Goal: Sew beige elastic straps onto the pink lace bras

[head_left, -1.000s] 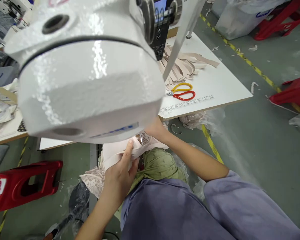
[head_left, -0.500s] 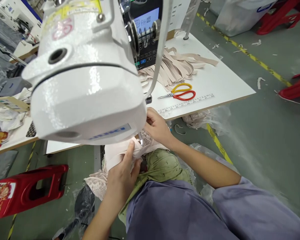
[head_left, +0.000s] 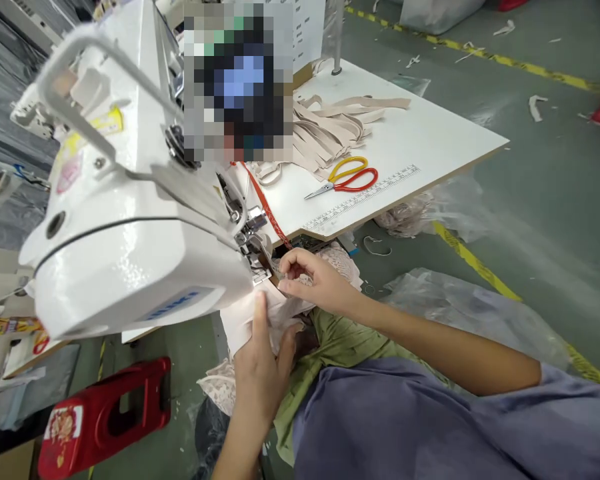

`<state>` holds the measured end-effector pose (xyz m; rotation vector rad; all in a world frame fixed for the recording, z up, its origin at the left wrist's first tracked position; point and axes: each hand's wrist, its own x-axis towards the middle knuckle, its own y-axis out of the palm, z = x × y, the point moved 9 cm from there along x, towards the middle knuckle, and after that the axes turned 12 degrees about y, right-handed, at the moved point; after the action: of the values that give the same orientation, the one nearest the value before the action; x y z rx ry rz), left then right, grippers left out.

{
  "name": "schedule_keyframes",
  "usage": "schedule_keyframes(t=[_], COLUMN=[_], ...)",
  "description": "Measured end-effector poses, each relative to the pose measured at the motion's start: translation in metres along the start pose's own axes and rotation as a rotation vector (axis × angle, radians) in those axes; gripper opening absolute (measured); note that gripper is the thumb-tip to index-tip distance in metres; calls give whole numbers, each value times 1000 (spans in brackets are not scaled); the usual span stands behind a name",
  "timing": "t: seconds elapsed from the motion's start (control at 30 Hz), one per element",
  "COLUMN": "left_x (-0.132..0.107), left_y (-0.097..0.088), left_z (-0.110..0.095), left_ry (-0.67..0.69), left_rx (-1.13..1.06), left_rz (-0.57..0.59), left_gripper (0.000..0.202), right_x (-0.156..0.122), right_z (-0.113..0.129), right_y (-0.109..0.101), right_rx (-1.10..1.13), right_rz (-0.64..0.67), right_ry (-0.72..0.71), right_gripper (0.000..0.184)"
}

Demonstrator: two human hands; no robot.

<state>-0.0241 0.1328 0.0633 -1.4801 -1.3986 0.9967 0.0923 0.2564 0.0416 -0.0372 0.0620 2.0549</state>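
Pale pink fabric (head_left: 240,320) with lace lies under the presser foot (head_left: 261,275) of a white sewing machine (head_left: 130,267). My left hand (head_left: 263,367) holds the fabric on the near side. Its index finger stretches flat on top, just short of the foot, and the thumb stands apart from it; the other fingers are hidden. Right of the foot, my right hand (head_left: 317,280) is closed in a pinch at the edge of the lace part (head_left: 347,263). The exact spot between its fingertips is hard to see. More lace (head_left: 220,387) hangs down at the left.
On the white table (head_left: 445,140) lie yellow-and-red-handled scissors (head_left: 343,179), a printed ruler (head_left: 365,197) and a heap of beige strips (head_left: 325,133). A red patterned strip (head_left: 267,207) runs down beside the needle area. A red stool (head_left: 110,413) stands lower left.
The view has shifted so the machine head sits further left and the needle area shows. My right hand has come out from behind the head; my left hand stays on the fabric.
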Motion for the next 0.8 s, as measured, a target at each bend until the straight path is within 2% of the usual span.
schedule_keyframes(t=[0.13,0.23,0.33,0.4,0.47,0.57,0.67,0.73,0.8], left_x=[-5,-7,-14,-20,-28,-42,-57,-64,-68], left_y=[0,5,19,32,44,57,68,67,68], left_z=[9,10,7,-7,-34,-69,-74,-66,-54], left_ry=[-106,-127,-155,-111,17,176,192,185,146], left_rx=[-23,-19,-2,-5,-27,-138,-408,-467,-350], left_rz=[-40,-14,22,-5,-56,-66,-17,-134,-320], left_gripper=[95,94,92,91,89,91,80,69,71], right_x=[-7,-12,-23,-34,-49,-69,-82,-88,-94], right_z=[1,1,-2,-8,-13,-17,-25,-32,-39], right_y=[3,6,9,12,10,-4,-23,-29,-23], right_rx=[-38,-88,-140,-144,-104,-3,100,216,372], right_rz=[-4,-34,-45,-15,13,28,38,39,39], right_ry=[-21,-22,21,69,104,125,193,282,398], right_gripper=[24,25,29,27,19,28,28,27,31])
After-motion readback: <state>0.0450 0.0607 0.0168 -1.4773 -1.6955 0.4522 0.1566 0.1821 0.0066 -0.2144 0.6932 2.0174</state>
